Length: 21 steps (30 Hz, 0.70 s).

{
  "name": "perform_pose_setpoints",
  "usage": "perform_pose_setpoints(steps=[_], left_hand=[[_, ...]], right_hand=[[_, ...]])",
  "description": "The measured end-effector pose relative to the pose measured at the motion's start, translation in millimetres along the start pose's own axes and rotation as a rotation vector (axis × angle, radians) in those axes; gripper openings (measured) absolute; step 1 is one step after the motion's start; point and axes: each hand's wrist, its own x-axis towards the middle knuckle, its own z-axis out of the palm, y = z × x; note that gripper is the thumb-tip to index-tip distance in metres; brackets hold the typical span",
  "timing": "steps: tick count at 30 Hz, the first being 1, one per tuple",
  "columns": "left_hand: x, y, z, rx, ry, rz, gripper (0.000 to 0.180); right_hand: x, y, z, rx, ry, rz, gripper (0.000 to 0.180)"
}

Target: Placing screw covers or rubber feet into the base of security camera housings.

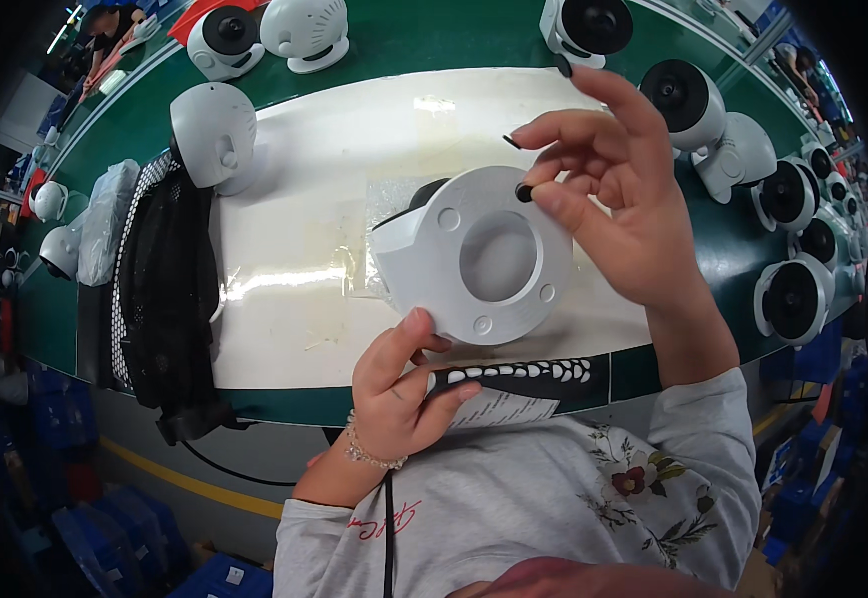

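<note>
A white rounded camera (412, 261) is tipped up, its ring-shaped base facing me with several shallow round recesses around a wide central opening. My left hand (394, 384) is closed on a strip of pads (524, 372), black with rows of white ovals, pinched between thumb and fingers. Its index finger touches the lower rim of the base. My right hand (623, 179) is at the upper right of the base, with small black round pads at its fingertips. The thumb's small black pad (525, 193) meets the base. Its index finger stands raised.
A clear-covered white mat lies on the green table, with a piece of bubble wrap (384, 199) beneath the camera. At left lies a black mesh bag (160, 289) beside another white camera (213, 135). Several more cameras (791, 301) line the right and far edges.
</note>
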Motion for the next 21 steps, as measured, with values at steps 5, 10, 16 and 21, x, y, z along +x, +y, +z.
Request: perform_pose_setpoints(steps=[5, 10, 16, 21], left_hand=[[-1.6, -1.5, 0.9, -0.013, -0.009, -0.01, 0.027], [-3.3, -2.1, 1.9, 0.006, -0.014, -0.017, 0.027], [0.2, -1.7, 2.9, 0.022, -0.008, 0.005, 0.028], [-0.2, -2.6, 3.9, -0.003, 0.009, 0.0, 0.029]], right_hand=[[-3.2, -16.0, -2.5, -0.473, -0.125, -0.313, 0.059], [3.6, -17.4, 5.6, -0.454, 0.038, -0.397, 0.063], [11.2, -13.8, 25.5, -0.06, -0.052, -0.184, 0.053], [10.5, -14.2, 32.4, 0.124, -0.086, 0.047, 0.045]])
